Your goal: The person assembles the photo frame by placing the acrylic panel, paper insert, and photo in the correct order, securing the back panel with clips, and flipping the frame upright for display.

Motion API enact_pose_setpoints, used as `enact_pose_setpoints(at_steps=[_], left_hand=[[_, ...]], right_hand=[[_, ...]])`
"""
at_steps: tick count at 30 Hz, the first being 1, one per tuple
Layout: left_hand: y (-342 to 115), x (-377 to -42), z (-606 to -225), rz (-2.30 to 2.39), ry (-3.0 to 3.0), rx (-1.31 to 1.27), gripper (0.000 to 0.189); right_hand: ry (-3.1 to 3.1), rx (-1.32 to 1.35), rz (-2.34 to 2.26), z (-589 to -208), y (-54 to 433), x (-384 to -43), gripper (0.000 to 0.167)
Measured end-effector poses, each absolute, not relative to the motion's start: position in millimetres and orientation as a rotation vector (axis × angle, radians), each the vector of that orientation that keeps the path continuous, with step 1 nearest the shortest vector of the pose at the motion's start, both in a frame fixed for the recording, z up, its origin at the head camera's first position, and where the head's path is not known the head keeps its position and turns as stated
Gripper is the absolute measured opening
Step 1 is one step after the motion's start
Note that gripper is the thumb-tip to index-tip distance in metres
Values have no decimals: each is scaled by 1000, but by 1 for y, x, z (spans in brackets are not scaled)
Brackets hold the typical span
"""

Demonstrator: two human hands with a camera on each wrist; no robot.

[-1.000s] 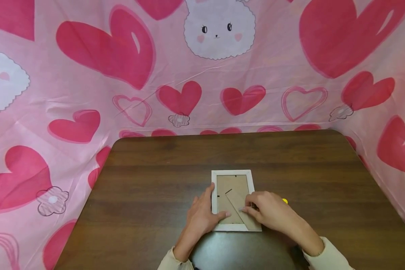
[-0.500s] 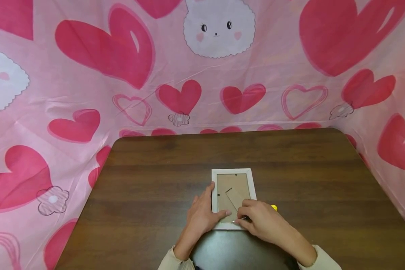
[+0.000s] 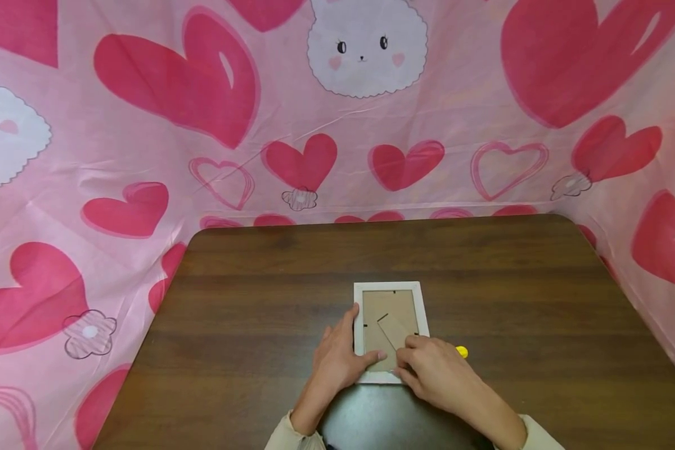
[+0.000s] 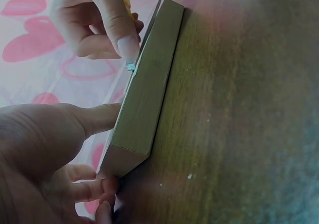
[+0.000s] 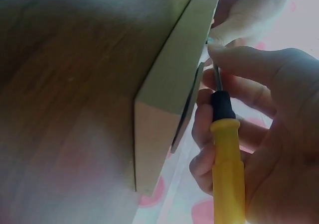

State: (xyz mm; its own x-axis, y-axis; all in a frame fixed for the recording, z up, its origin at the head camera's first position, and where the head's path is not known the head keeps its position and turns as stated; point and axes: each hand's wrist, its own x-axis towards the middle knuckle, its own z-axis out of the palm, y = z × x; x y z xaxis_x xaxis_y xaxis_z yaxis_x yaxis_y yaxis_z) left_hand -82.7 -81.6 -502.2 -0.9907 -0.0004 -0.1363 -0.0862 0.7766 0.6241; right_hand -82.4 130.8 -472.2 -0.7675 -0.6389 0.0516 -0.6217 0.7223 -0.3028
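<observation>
A white picture frame [image 3: 360,331] lies face down on the brown table, its beige backing board [image 3: 387,303] upward, with a slanted stand leg on it. My left hand [image 3: 335,356] rests at its left edge, fingers along the side and thumb on the board. My right hand [image 3: 439,375] holds a screwdriver [image 5: 228,169] with a yellow handle and black collar. Its shaft runs between thumb and fingers toward the frame's near edge. In the left wrist view, a small bluish metal bit [image 4: 130,66] shows under the thumb at that edge. My fingers hide most of the tip.
Dark brown wooden table [image 3: 247,300] surrounds the frame. A pink cloth [image 3: 349,119] with hearts and white animal faces hangs behind and at both sides of it. Small black tabs [image 3: 365,325] sit at the backing board's edges.
My right hand has moved left and toward the near edge with the screwdriver, then stays nearly still there. The stand leg's lower end is now covered by it. My left hand holds its place.
</observation>
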Motion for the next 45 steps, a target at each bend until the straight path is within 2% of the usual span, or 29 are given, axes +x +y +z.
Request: enact_pose_setpoints(at_steps=[14, 28, 45], left_hand=[[-81, -83, -503, 1019, 2831, -78, 102], [-81, -83, -504, 1018, 2835, -74, 102], [-81, -83, -506, 1027, 2840, -88, 101]], right_hand=[[2923, -1082, -501, -478, 133, -84, 34], [2684, -772, -642, -465, 127, -99, 45], [2613, -677, -637, -459, 121, -108, 45]])
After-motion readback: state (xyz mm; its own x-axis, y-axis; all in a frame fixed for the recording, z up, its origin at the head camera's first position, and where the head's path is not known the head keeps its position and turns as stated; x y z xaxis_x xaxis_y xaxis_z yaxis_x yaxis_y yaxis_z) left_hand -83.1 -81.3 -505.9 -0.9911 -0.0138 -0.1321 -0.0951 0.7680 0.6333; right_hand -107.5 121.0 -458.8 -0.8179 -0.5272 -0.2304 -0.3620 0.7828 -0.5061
